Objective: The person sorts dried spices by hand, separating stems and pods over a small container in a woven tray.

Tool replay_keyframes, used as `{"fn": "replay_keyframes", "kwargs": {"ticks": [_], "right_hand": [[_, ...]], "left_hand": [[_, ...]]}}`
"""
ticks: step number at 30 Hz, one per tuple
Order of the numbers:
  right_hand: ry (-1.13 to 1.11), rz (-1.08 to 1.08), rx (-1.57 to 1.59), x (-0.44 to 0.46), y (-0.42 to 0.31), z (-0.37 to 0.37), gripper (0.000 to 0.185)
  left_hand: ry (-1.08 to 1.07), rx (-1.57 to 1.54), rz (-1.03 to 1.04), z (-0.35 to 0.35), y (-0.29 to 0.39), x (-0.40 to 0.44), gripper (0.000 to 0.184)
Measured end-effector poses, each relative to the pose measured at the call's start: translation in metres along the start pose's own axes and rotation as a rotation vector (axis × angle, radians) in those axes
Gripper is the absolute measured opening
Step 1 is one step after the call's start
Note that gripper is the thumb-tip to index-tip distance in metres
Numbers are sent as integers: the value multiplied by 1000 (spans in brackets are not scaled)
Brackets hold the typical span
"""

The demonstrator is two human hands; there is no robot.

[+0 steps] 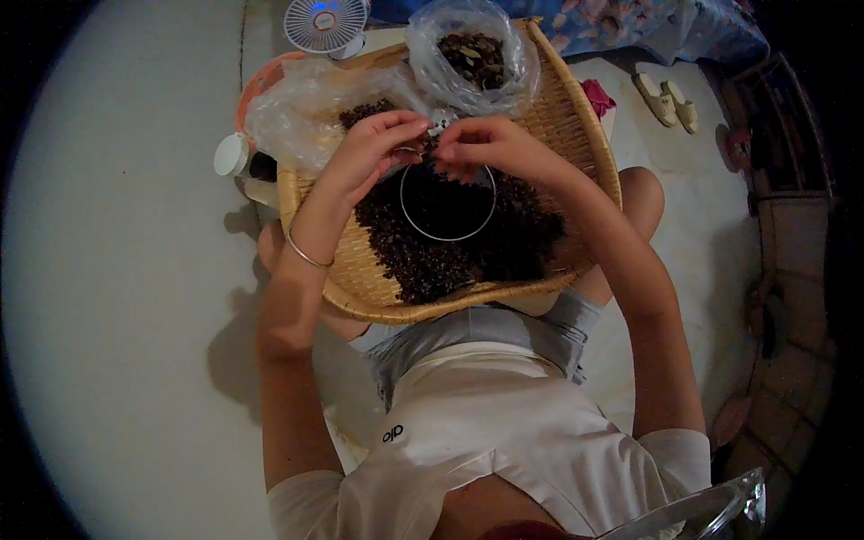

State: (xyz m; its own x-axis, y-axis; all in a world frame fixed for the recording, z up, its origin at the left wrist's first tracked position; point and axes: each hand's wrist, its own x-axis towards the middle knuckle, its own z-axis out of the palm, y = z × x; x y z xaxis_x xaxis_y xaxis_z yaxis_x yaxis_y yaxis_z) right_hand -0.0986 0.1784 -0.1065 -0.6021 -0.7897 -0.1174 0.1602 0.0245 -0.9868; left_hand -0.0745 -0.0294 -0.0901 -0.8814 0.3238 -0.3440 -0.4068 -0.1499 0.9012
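Both hands are raised over a woven basket tray [576, 117] resting on my lap. My left hand [382, 148] has its fingertips pinched together, and my right hand [481, 148] is closed beside it, their fingertips almost meeting. What they hold is too small to name. A little white patch shows between them. Just below the fingers lies a round dark bowl with a pale rim [450, 239], among dark dried pieces [427, 265] spread over the tray. Behind the hands, a clear plastic bag [472, 61] holds brownish dried pieces.
Another clear plastic bag [301, 108] lies at the tray's left edge, near an orange rim [245, 101] and a white lid [231, 155]. A small fan [325, 20] stands behind. Slippers [655, 99] and a dark rack [779, 126] are to the right.
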Motion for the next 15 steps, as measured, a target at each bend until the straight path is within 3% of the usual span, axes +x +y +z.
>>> {"fn": "replay_keyframes", "kwargs": {"ticks": [15], "right_hand": [[42,42,114,3,3,1,15]], "left_hand": [[-25,58,12,-2,-2,3,22]]}}
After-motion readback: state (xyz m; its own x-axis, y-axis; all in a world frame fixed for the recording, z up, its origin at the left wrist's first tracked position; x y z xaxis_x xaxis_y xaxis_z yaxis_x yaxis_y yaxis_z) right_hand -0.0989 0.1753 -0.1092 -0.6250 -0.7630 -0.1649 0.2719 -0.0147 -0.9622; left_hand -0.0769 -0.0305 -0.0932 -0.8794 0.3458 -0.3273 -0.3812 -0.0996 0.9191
